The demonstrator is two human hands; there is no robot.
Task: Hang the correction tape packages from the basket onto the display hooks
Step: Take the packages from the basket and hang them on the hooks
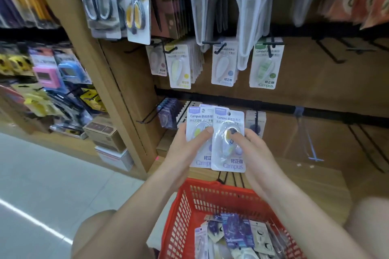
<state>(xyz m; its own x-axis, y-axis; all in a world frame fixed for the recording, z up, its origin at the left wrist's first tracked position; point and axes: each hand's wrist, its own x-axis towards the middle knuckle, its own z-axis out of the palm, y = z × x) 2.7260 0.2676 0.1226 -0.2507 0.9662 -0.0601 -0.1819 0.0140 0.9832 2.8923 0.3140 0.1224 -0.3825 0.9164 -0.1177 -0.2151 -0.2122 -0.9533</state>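
Two correction tape packs point(228, 141) fanned at frame centre, above red basket point(189, 212) at 6 o'clock. Left hand point(185, 149) pinches left pack, thumb on front; right hand point(254, 149) pinches front pack. More packs in basket. Step: sorting the pair, my read. Next: align hang-hole with hook point(255, 120) at 1 o'clock of packs, push on.
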